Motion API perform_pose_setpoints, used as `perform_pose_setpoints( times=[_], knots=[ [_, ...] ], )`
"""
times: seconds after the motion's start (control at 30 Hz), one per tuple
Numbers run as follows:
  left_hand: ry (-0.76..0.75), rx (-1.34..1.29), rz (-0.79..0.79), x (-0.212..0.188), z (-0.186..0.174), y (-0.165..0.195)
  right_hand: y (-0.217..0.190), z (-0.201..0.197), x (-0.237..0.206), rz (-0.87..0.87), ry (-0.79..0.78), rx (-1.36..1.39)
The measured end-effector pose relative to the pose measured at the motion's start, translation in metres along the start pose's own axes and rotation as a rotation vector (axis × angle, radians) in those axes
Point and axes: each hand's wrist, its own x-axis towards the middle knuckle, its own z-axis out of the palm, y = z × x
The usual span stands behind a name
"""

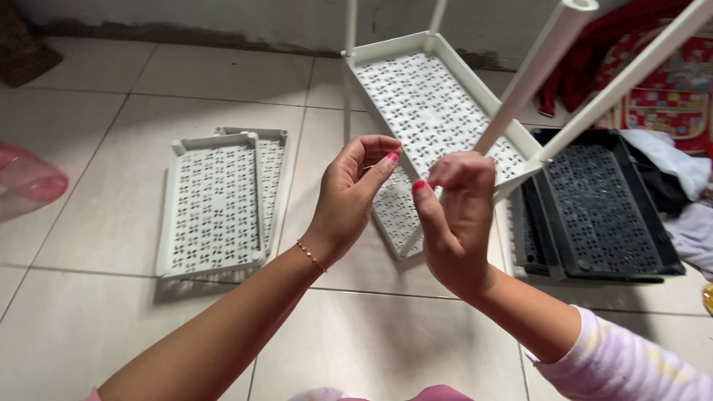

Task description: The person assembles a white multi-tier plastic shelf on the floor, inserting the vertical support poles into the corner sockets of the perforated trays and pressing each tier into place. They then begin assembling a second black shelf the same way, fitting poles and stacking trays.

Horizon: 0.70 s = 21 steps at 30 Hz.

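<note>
Both my hands are raised close together above the tiled floor. My left hand point(349, 197), with a thin bracelet at the wrist, has its fingers curled over and its thumb pointing up, a gap between them and nothing visible inside. My right hand point(453, 219) shows its back, fingertips bunched together; whether something small sits between them is hidden. Right behind the hands lies a partly built white plastic rack point(427, 96) with perforated shelves, its white poles point(535, 70) slanting up to the right.
Two stacked white perforated trays point(219, 200) lie on the floor at the left. Black perforated trays point(594, 200) lie at the right, beside clothes and a red patterned cloth point(661, 82). A pink object point(30, 178) sits at the left edge. A wall runs along the back.
</note>
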Motion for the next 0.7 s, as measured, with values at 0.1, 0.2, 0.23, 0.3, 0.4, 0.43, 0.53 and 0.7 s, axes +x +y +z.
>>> perform_pose_setpoints(
  times=[0.1,0.2,0.23,0.3,0.4,0.43,0.53,0.7],
  knots=[
    [0.093,0.092,-0.024,-0.009,-0.036,0.002,0.021,0.036,0.008,0.349,-0.084,0.249],
    [0.219,0.164,-0.173,-0.014,-0.084,-0.017,0.058,0.075,0.01,0.603,-0.184,0.233],
    [0.272,0.292,-0.157,-0.014,-0.101,-0.029,0.073,0.087,0.009,0.655,-0.202,0.194],
    [0.378,0.551,-0.136,-0.013,-0.141,-0.057,0.107,0.112,0.004,0.76,-0.236,0.117],
    [0.506,0.945,-0.034,-0.015,-0.208,-0.1,0.164,0.145,-0.009,0.899,-0.285,0.063],
    [0.529,1.007,-0.085,-0.018,-0.229,-0.113,0.183,0.154,-0.014,0.96,-0.291,0.041],
    [0.55,1.074,-0.27,-0.028,-0.276,-0.146,0.238,0.178,-0.035,1.133,-0.301,0.004],
    [0.446,1.07,-0.461,-0.036,-0.295,-0.175,0.303,0.217,-0.066,1.287,-0.297,-0.024]
  ],
)
